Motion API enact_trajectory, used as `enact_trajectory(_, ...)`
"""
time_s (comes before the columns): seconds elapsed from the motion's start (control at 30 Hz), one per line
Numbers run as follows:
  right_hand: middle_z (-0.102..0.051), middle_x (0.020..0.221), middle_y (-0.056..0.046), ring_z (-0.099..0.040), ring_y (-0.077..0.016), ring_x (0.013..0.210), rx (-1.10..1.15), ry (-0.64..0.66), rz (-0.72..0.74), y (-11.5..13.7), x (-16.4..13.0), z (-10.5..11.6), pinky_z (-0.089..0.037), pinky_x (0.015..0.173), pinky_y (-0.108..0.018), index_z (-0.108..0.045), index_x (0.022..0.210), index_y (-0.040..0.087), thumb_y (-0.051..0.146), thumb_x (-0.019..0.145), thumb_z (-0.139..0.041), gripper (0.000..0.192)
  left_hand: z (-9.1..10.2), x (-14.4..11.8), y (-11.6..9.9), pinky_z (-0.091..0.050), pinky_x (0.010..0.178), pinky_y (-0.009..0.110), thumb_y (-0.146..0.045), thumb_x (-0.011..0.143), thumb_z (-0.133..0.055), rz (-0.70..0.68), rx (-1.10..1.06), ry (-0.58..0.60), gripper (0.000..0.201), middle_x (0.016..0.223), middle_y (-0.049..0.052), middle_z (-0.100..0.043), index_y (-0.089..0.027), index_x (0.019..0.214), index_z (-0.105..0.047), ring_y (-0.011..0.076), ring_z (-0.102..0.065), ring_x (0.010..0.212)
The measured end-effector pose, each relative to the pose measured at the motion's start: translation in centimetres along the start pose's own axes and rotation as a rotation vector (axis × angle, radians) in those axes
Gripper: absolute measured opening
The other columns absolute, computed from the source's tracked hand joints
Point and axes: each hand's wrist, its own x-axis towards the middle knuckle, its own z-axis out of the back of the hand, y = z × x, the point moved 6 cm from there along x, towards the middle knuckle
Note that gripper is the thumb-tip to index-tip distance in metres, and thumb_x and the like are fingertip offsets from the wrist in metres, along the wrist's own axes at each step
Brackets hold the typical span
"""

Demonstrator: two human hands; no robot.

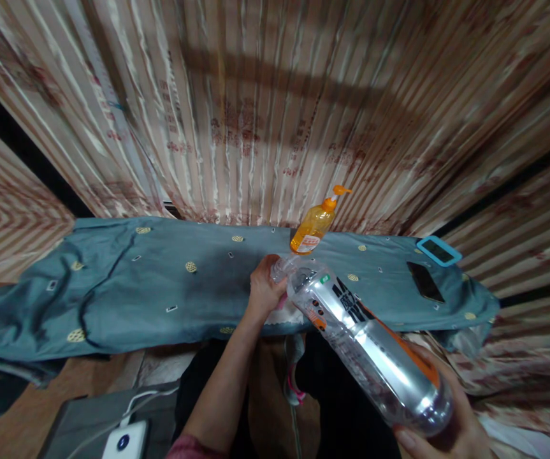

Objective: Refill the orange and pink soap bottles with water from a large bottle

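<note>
A large clear plastic bottle (370, 344) with an orange and black label lies tilted, its neck toward the table. My right hand (451, 427) holds its base at the lower right. My left hand (264, 290) grips the neck or cap end of the bottle, just above the front edge of the blue-grey patterned cloth (160, 287) that covers the table. An orange pump dispenser bottle (313, 227) stands upright on the cloth just behind the clear bottle's neck.
A dark phone (425, 282) and a device in a light blue frame (438, 250) lie at the cloth's right end. Striped curtains (265, 108) hang behind the table. A white device with a cable (126, 441) sits low left.
</note>
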Motion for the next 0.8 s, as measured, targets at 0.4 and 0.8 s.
enact_trajectory(0.4, -0.061, 0.141, -0.008, -0.065, -0.0282, 0.123, -0.038, 0.004, 0.023, 0.05, 0.14, 0.13, -0.054, 0.096, -0.028, -0.051, 0.139, 0.027, 0.065, 0.073, -0.077, 0.081, 0.13, 0.02, -0.07, -0.05, 0.069, 0.03, -0.051, 0.082, -0.069, 0.024, -0.007, 0.002, 0.034, 0.082, 0.004, -0.069, -0.018, 0.092, -0.065, 0.0199, -0.066, 0.074)
enact_trajectory(0.8, -0.051, 0.151, -0.009, -0.063, -0.0341, 0.122, -0.043, -0.002, 0.041, -0.42, 0.24, 0.22, -0.053, 0.095, -0.038, -0.055, 0.133, 0.028, 0.063, 0.071, -0.078, 0.075, 0.14, 0.0, 0.02, -0.05, 0.069, 0.03, -0.051, 0.082, -0.069, 0.019, 0.001, -0.011, 0.034, 0.081, 0.004, -0.069, -0.018, 0.091, -0.066, 0.0207, -0.066, 0.075)
